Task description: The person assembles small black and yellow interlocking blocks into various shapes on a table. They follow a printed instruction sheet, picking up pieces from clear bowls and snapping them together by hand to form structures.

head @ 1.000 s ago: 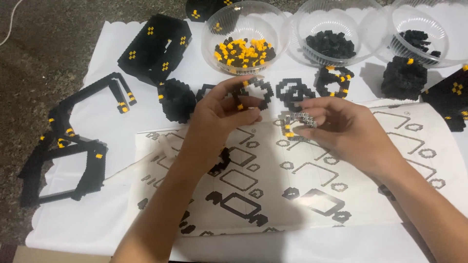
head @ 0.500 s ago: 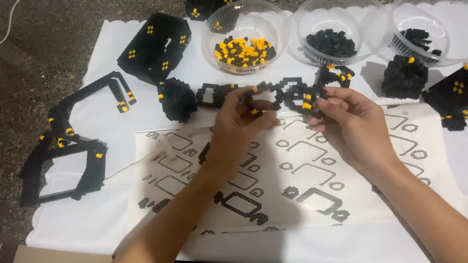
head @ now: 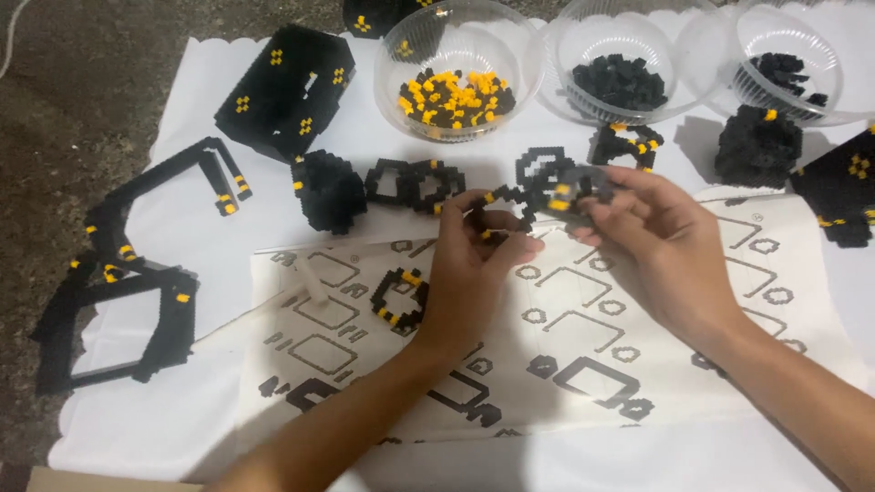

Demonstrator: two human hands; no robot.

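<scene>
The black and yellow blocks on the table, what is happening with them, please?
A person is handling small ring-shaped block pieces over a printed instruction sheet. The left hand pinches one black ring piece with yellow bits; the right hand holds another ring piece beside it. Three clear bowls stand behind: one with mixed yellow and black blocks, two with black blocks. Finished black parts lie around.

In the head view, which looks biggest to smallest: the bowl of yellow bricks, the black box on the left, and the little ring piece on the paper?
1. Bowl of yellow bricks and black box: look about alike, so no ranking.
2. Ring piece: clearly smallest, though nearer the camera.
</scene>
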